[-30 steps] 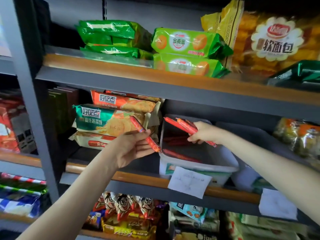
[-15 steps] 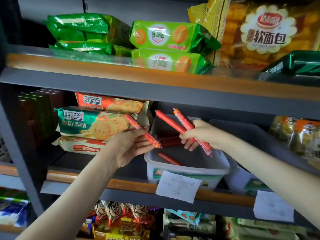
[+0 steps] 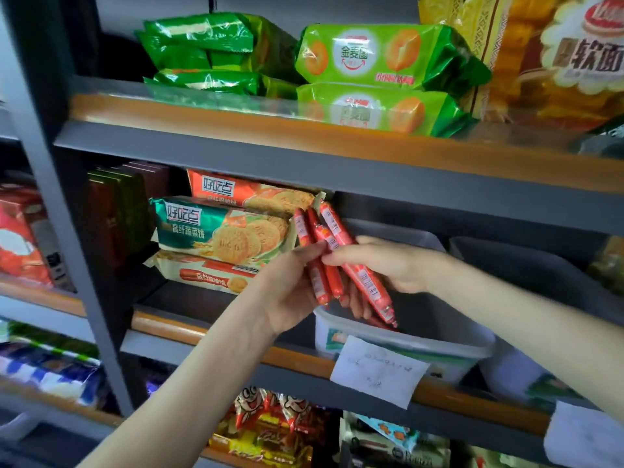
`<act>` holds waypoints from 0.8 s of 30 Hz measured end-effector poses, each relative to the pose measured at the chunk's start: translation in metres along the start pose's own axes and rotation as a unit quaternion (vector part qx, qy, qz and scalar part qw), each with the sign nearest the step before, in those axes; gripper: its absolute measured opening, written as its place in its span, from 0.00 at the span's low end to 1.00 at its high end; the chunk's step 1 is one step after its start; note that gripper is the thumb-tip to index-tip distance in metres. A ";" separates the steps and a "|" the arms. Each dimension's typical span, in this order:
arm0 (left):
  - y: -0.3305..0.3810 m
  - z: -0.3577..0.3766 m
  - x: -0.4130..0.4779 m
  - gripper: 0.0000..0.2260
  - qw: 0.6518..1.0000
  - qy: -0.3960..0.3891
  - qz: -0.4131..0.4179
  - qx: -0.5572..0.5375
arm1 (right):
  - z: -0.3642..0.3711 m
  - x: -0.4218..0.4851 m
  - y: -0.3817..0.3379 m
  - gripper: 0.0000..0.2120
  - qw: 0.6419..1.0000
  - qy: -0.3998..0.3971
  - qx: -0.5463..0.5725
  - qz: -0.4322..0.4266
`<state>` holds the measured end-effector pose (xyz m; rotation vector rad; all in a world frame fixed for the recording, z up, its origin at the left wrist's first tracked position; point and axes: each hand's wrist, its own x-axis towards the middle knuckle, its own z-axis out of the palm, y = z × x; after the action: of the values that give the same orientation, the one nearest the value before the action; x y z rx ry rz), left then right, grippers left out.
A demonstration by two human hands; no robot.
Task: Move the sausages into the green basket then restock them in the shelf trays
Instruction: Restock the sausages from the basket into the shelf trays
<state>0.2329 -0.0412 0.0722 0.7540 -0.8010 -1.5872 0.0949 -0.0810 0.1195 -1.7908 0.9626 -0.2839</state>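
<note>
- The slim red foil-wrapped sausage sticks [image 3: 332,261] are bunched together, three showing, just above the near-left corner of the translucent white plastic shelf tray [image 3: 405,342]; their tops point toward 11 o'clock, their lower ends toward 5 o'clock.
- The left hand [image 3: 290,292] comes up from 7 o'clock, its fingers curled round the lower-left sticks with the thumb pressing across them.
- The right hand [image 3: 385,265] reaches in from 3 o'clock, fingers pressed together and wrapped behind the bunch, forefinger laid over the front of the longest stick.
- Both hands touch the bunch; I cannot tell which one bears most of it.
- Another red stick or two seems to lie inside the tray, near the longest stick's lower end.
- Handling, as a judgement: the sticks look light, fairly stiff along their length but slightly yielding, with a glossy skin that is likely slippery.
- They would probably slide past one another if gripped only at one end.
- Best taken round the middle of the bunch, with the thumb opposing the fingers.
- The white paper label [image 3: 378,369] hangs from the shelf edge at 6 o'clock of the tray.
- No green basket is in view.
</note>
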 end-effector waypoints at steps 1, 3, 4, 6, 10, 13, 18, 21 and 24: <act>0.000 -0.001 -0.003 0.13 1.000 0.008 0.002 -0.020 | 0.002 0.003 -0.002 0.15 1.000 -0.011 0.001 0.002; 0.000 -0.003 -0.010 0.13 0.998 0.031 0.016 -0.050 | 0.005 0.006 -0.006 0.13 0.999 -0.031 0.025 0.000; 0.001 -0.003 -0.015 0.13 0.997 0.039 0.025 -0.055 | 0.006 0.008 -0.008 0.13 0.998 -0.036 0.048 -0.001; 0.004 -0.006 -0.024 0.12 0.996 0.048 0.040 -0.063 | 0.013 0.010 -0.010 0.11 0.994 -0.025 0.103 -0.002; 0.012 -0.027 -0.048 0.11 0.993 0.066 0.039 -0.095 | 0.034 0.015 -0.014 0.13 0.992 0.022 0.111 -0.060; 0.011 -0.044 -0.066 0.17 0.995 0.081 0.025 -0.062 | 0.049 0.024 -0.026 0.15 0.988 0.030 0.098 -0.114; 0.008 -0.057 -0.094 0.19 0.994 0.024 0.074 -0.076 | 0.087 0.042 -0.037 0.11 0.986 -0.062 0.071 -0.140; 0.006 -0.067 -0.104 0.19 0.991 0.034 0.115 -0.068 | 0.106 0.047 -0.040 0.07 0.982 -0.066 0.037 -0.171; 0.006 -0.072 -0.112 0.18 0.990 0.039 0.135 -0.020 | 0.119 0.051 -0.042 0.09 0.980 -0.064 -0.006 -0.186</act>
<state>0.3118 0.0615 0.0421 0.6456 -0.7757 -1.3207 0.2187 -0.0314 0.0914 -1.9686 0.5354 -0.3900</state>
